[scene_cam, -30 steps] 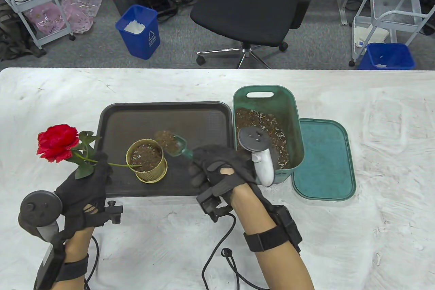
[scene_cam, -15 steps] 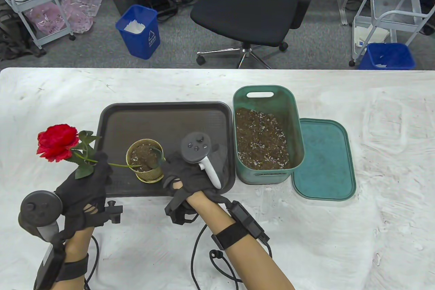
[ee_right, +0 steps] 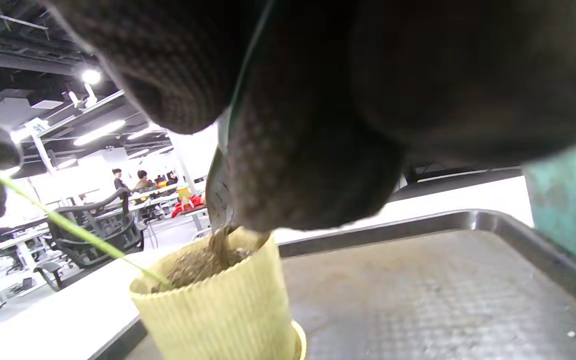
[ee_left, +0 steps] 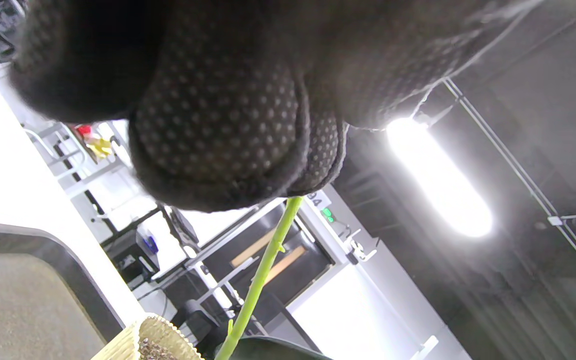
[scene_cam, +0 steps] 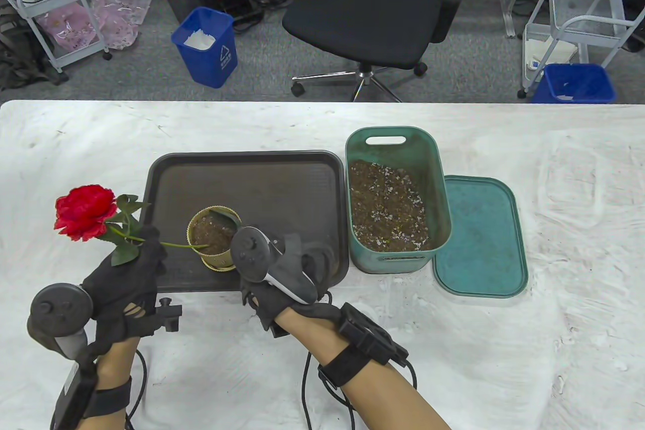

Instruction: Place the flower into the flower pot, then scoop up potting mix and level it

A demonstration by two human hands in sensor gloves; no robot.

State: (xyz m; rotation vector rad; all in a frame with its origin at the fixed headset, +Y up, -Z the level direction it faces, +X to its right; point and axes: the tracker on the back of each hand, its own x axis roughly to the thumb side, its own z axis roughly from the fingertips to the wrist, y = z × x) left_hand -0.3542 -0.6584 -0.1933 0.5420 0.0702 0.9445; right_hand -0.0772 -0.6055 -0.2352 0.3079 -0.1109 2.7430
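Your left hand (scene_cam: pixel 128 268) pinches the flower (scene_cam: pixel 83 210) by its green stem (ee_left: pixel 260 272), keeping the bloom out to the left of the flower pot (scene_cam: pixel 214 238) while the stem's foot sits in the soil. Your right hand (scene_cam: pixel 289 273) clenches the scoop (ee_right: pixel 218 192), tipped over the pot's rim so potting mix (ee_right: pixel 193 262) pours in. The pot stands on the tray (scene_cam: pixel 252 173), probably to catch spills; the green bin (scene_cam: pixel 395 198) of mix sits right of the pot, on the counter (scene_cam: pixel 554 198).
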